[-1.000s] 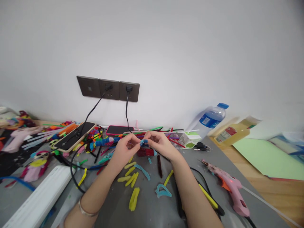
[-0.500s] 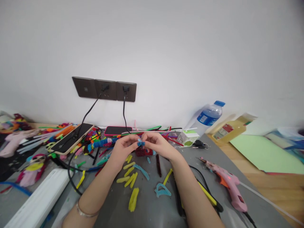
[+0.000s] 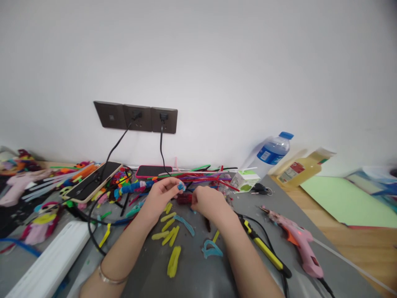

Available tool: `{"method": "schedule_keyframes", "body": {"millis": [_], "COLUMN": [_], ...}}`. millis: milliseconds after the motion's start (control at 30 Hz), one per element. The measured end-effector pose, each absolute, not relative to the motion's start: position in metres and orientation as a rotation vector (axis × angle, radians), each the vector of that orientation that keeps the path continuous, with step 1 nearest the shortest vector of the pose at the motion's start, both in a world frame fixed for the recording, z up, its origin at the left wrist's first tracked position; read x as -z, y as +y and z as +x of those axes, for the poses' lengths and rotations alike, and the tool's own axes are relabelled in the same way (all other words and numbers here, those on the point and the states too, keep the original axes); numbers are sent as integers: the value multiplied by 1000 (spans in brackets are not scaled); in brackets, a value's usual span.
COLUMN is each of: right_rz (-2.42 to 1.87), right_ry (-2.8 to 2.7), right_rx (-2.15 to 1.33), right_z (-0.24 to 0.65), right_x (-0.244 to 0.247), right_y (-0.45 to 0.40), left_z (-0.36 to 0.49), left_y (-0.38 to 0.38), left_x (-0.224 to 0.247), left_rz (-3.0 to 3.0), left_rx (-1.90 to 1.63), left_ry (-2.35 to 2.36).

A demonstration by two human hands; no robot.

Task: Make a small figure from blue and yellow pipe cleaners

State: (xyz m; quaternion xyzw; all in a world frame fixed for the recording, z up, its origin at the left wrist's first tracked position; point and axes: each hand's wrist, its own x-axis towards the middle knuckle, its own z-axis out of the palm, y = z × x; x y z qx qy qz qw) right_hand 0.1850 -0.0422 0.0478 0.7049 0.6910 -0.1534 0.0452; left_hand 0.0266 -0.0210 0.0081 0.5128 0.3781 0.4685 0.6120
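Observation:
My left hand [image 3: 163, 196] pinches a small blue piece [image 3: 181, 187] between thumb and fingertips, above the far middle of the grey table [image 3: 198, 269]. Just to its right, my right hand [image 3: 211, 203] is lowered to the tabletop with its fingers curled down, beside a dark red item [image 3: 184, 199]. What its fingertips hold, if anything, is hidden. Several yellow fuzzy pieces [image 3: 174, 261] lie in front of my hands. A light blue strip [image 3: 186, 224] rests near them, and a bent light blue loop [image 3: 212, 249] lies by my right forearm.
Right of my arm are a yellow-black tool [image 3: 266, 250] and a pink glue gun [image 3: 302, 244]. A water bottle [image 3: 274, 150], a small carton [image 3: 245, 181] and keys [image 3: 262, 189] stand or lie behind. Phones [image 3: 94, 182], cables, fuzzy stems and a white power strip [image 3: 57, 258] occupy the left.
My right hand has come away from the blue piece and moved right and down to the tabletop. My left hand keeps the blue piece in nearly the same spot.

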Motion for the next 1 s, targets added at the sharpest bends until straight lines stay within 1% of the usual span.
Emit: {"method": "schedule_keyframes", "body": {"millis": [133,300,633,767,800,833,933,1000], "right_rz": [2145,2129,2058,2191,2245,2271,2146,2076], "right_ry": [2083,2065,2057,2143,2205,2285,2532,2522], "right_rx": [359,336,403,473,552,705,1399,1804], "right_z": [173,170,160,180,187,195,217,225], "right_x": [-47,-50,-53,-57,-60,-62,-69,-68], "right_y": [-45,-47,-51,-50,-49,-47,-41,-36], "left_z": [28,27,27,26,26,26,27,28], "left_y": [-20,-19,-20,-19,-19,-18,-18,-19], "left_x": [-3,-2,-7,-7,-6,-6,-4,-4], "left_rz": [1153,1099,1046,1056,1064,1073,1105,1127], "left_rx": [-1076,-1075,-1084,-1083,-1078,-1071,-1035,-1008], "left_ry": [862,897,894,896,900,907,939,937]}}
